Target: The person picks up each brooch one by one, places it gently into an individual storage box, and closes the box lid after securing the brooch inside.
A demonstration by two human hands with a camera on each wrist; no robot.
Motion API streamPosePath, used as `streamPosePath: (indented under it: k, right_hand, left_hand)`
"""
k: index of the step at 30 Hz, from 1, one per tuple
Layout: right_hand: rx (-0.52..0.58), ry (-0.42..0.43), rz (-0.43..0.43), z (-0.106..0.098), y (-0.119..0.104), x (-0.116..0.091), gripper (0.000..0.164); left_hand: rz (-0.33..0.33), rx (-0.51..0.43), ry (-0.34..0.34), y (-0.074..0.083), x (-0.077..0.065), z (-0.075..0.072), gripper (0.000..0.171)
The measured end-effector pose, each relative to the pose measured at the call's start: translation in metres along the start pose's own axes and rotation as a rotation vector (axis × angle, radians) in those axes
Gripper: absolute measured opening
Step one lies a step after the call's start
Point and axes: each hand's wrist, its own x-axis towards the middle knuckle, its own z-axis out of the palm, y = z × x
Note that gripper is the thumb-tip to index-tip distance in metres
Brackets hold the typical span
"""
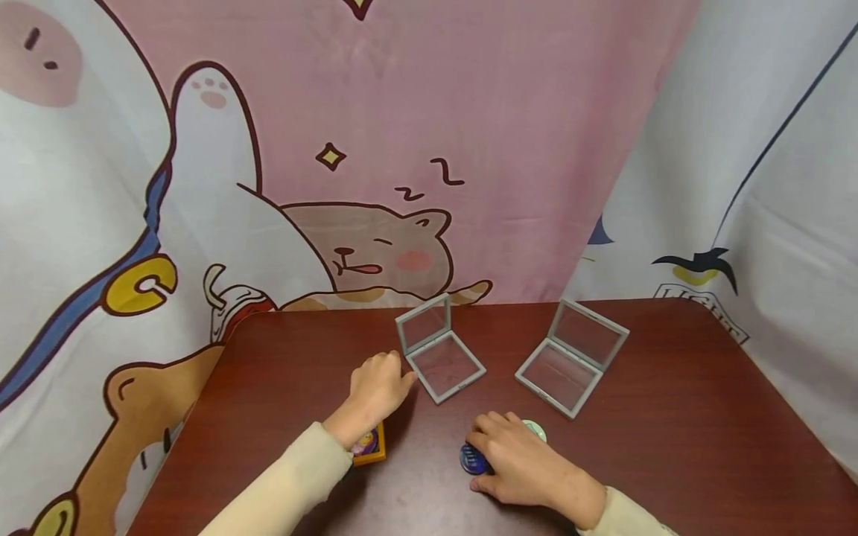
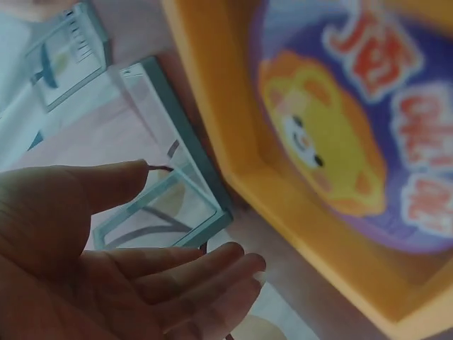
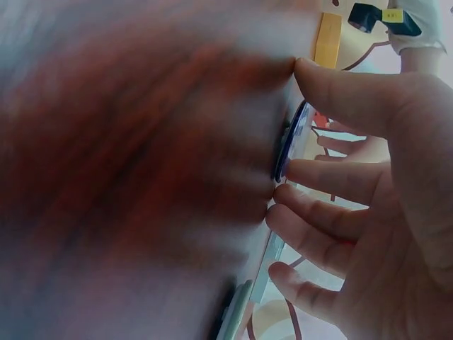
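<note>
My left hand [image 1: 378, 387] hovers at the left edge of a grey hinged case [image 1: 445, 366] with clear panes, which stands opened up. In the left wrist view its thumb is spread from loosely extended fingers [image 2: 191, 283], and nothing is held. Behind that wrist, a yellow-orange box [image 1: 381, 444] contains a round purple badge [image 2: 311, 134] with a lion picture. My right hand [image 1: 516, 458] reaches down over a round blue badge [image 1: 472, 460] on the table. Its index fingertip is at the badge's edge, while the thumb rests apart on the tabletop. A pale green badge [image 1: 535, 429] lies partly hidden beyond this hand.
A second grey clear case [image 1: 561, 374] stands unfolded at the back right of the dark red-brown table [image 1: 670, 417]. Directly behind the table's far edge hangs a cloth [image 1: 523, 149] printed with cartoon animals.
</note>
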Motion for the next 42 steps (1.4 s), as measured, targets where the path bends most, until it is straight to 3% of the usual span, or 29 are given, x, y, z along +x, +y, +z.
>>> streamPosePath:
  k: [7,15,22,30,42]
  right_hand:
    - [-0.004,-0.001,-0.007,-0.001,-0.001,0.001,0.043]
    - [-0.006,0.007,-0.005,0.0,-0.001,0.002,0.042]
    - [0.005,0.016,-0.005,0.001,-0.001,0.003,0.035]
    - [0.034,0.003,0.039,0.001,-0.002,0.004,0.04]
    - [0.148,-0.048,0.064,-0.001,0.003,0.007,0.039]
  left_hand:
    - [0.008,-0.033,-0.068,0.01,0.008,0.008,0.056]
    - [0.003,-0.083,-0.083,0.014,0.018,0.013,0.037]
    - [-0.037,-0.153,-0.129,0.011,0.025,0.016,0.035]
    - [-0.044,-0.173,-0.112,0.013,0.026,0.016,0.036]
    - [-0.049,-0.211,-0.138,0.012,0.025,0.015,0.042]
